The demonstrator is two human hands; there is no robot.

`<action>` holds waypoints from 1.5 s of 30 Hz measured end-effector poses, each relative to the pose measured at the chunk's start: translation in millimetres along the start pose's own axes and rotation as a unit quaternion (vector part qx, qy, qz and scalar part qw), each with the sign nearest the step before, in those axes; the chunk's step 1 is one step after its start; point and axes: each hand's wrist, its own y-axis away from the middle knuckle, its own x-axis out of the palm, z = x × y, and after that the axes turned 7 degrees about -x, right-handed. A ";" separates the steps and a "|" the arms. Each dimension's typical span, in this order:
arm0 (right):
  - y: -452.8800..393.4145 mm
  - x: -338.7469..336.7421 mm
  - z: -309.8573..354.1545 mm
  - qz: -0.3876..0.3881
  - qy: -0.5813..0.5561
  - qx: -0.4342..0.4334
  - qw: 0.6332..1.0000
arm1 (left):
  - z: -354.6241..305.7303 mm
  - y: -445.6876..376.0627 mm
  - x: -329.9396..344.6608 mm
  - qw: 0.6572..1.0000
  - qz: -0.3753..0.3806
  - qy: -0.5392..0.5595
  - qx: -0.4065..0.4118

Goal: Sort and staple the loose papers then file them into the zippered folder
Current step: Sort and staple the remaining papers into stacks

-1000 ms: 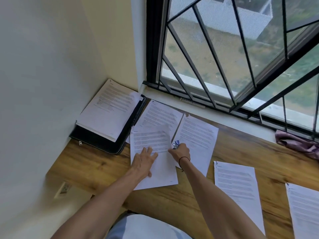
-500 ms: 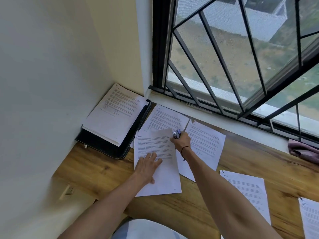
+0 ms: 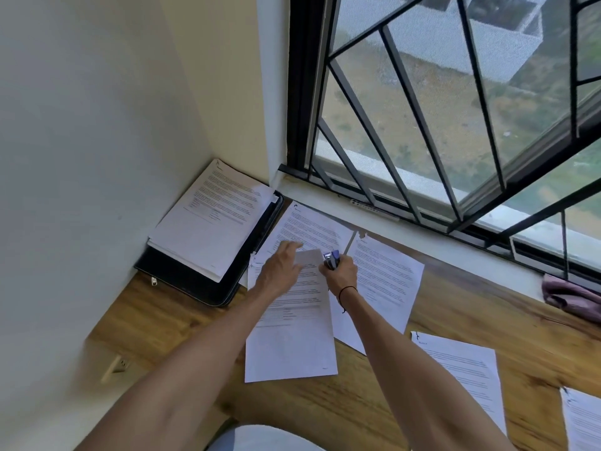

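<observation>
A wooden desk (image 3: pixel 455 320) runs under a barred window (image 3: pixel 439 109) and meets a pale wall (image 3: pixel 81 125) on the left. In that corner lies the black zippered folder (image 3: pixel 201 284), its zip pull at the near edge, with a thick stack of printed pages (image 3: pixel 211 222) resting on top of it. Beside the folder, several printed sheets overlap on the desk: one sheet near the window sill (image 3: pixel 312 226), another to its right (image 3: pixel 387 281), and a paper set (image 3: pixel 292 320) lying over both, nearest the person. Two more sheets lie well apart at the lower right, one (image 3: pixel 465 366) whole and one (image 3: pixel 582 418) cut by the frame edge. A purple cloth (image 3: pixel 569 294) sits at the right by the sill.

The left hand (image 3: pixel 279 271) lies over the top of the paper set, fingers stretched forward; whether it presses or lifts the upper corner cannot be told, as the hand is blurred. The right hand (image 3: pixel 341 271), a dark band on its wrist, grips a blue stapler (image 3: pixel 331 258) at the set's upper right corner.
</observation>
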 end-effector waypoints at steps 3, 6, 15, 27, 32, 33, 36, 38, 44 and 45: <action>6.2 -5.6 2.8 0.004 -0.020 -0.021 1.000 | -8.3 -29.3 -1.4 0.996 0.055 0.066 -0.006; 8.6 -8.0 2.6 0.005 -0.043 -0.027 0.999 | -12.1 -44.7 1.9 0.992 0.069 0.105 -0.024; 3.5 -41.2 8.7 0.092 0.129 -0.154 0.975 | -20.7 -55.2 5.1 0.994 0.012 0.104 0.006; -24.5 -53.9 28.8 0.192 0.293 -0.227 0.909 | -24.2 -45.7 16.3 0.994 -0.035 0.090 0.051; -32.0 -56.7 38.9 0.217 0.290 -0.223 0.905 | -23.2 -42.0 14.3 0.993 -0.027 0.090 0.073; -33.8 -57.3 40.5 0.223 0.293 -0.222 0.903 | -23.7 -42.1 13.7 0.993 -0.023 0.090 0.075; -37.8 -59.0 44.1 0.236 0.282 -0.212 0.905 | -25.0 -43.8 11.9 0.992 -0.015 0.096 0.076; -40.0 -60.2 45.9 0.244 0.284 -0.207 0.904 | -25.2 -44.7 11.5 0.992 -0.006 0.102 0.074; -42.2 -61.2 49.1 0.238 0.307 -0.208 0.898 | -24.3 -48.1 15.8 0.992 0.016 0.112 0.061; -42.4 -60.0 48.5 0.233 0.311 -0.207 0.898 | -23.7 -48.9 17.0 0.992 0.018 0.113 0.058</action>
